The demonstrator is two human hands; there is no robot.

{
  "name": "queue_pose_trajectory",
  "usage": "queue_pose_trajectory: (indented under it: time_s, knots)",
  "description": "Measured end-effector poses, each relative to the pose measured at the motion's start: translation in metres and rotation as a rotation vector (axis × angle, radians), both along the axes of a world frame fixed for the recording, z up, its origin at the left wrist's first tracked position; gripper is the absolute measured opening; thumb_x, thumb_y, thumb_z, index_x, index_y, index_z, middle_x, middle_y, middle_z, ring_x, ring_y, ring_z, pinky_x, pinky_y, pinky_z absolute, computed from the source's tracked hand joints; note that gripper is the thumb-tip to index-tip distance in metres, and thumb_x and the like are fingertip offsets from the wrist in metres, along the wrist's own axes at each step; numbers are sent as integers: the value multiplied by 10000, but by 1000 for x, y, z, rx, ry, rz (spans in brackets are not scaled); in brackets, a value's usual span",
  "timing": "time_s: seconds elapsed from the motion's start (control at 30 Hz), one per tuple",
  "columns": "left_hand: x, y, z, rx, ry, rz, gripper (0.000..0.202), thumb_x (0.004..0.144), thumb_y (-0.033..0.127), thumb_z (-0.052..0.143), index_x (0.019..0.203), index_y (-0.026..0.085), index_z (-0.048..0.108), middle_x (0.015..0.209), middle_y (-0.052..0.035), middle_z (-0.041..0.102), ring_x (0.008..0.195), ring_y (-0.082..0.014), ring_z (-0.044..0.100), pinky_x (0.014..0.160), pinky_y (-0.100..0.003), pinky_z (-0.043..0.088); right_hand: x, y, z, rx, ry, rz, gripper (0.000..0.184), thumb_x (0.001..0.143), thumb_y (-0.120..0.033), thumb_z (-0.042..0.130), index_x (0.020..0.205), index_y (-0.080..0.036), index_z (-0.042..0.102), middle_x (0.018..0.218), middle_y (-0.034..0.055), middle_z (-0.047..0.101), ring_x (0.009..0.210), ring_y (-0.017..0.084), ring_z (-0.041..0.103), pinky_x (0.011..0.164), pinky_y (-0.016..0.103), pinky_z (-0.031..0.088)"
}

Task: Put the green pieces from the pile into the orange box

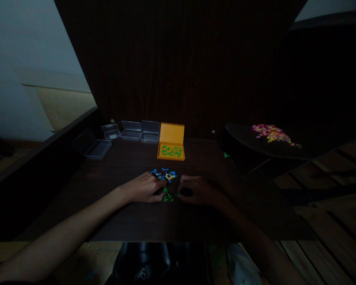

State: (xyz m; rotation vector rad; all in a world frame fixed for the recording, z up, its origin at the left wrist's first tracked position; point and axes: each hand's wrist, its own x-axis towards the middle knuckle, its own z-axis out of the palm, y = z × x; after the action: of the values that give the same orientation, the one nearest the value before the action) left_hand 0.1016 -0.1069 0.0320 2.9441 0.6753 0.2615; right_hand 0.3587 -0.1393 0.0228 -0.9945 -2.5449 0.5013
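Both my hands rest on a dark wooden table (130,221). My left hand (144,188) lies palm down, fingers curled toward a few green pieces (167,196) between the hands. My right hand (195,190) is curled with fingertips beside the same green pieces; what it pinches is hidden. Just beyond the hands lies a small pile of blue, yellow and white pieces (164,174). Farther back stands an open orange box (171,146) with green pieces inside.
Several clear plastic boxes (130,130) sit open along the table's back left; one more (97,149) is nearer the left edge. A dark side surface at right carries a pink and yellow pile (271,133). One green piece (226,155) lies apart. The scene is very dim.
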Motion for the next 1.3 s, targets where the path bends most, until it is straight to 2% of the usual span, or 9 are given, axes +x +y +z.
queue_pose_trajectory:
  time_s: [0.1,0.27,0.5,0.6,0.77,1.03,1.17,1.3]
  knots:
    - [0,0,1,16,6,4,164,908,312,565,849,169,619,661,-23,621,624,-168,613,611,-262,458,1,-1,1,11,-15,0,107,819,-260,689,899,-195,659,885,20,650,762,146,621,655,244,421]
    - [-1,1,0,-13,-7,-2,196,928,342,537,858,178,619,686,-26,627,641,-169,623,624,-263,464,2,-2,3,-6,-3,30,254,802,-242,694,1055,-217,677,994,41,648,868,173,637,730,270,461]
    - [-3,2,3,-26,8,5,235,916,404,584,849,183,630,689,-31,631,659,-179,633,612,-262,442,4,-2,7,-53,-24,53,235,813,-206,665,1044,-216,708,988,43,638,866,173,632,754,284,476]
    - [-3,0,7,-54,25,16,175,875,362,624,891,189,636,699,-26,645,644,-187,625,599,-269,430,6,-1,8,-61,-26,48,235,817,-205,665,1046,-214,714,975,40,636,854,171,634,752,285,477]
    - [-3,-1,12,-107,22,-38,83,877,251,582,909,201,639,758,-25,671,665,-180,620,606,-264,430,7,-1,9,-88,-30,49,202,830,-199,662,1023,-213,721,971,39,651,856,172,641,758,287,479]
    - [-3,3,11,-149,12,-71,175,952,233,512,850,186,646,748,-26,681,666,-156,633,599,-244,430,8,0,9,-125,-21,47,150,851,-184,660,987,-202,722,974,40,666,864,172,642,759,279,476]
    - [-4,4,8,-143,17,-66,175,962,263,525,919,193,679,799,-32,710,707,-165,657,620,-247,446,8,1,9,-120,-6,51,127,847,-178,663,961,-191,717,966,43,672,851,167,645,749,271,473]
    - [-5,4,5,-117,7,-38,220,955,296,558,1126,212,668,867,-46,730,738,-187,673,631,-263,458,8,1,7,-108,2,51,113,846,-182,669,950,-190,712,961,42,674,847,165,645,751,271,469]
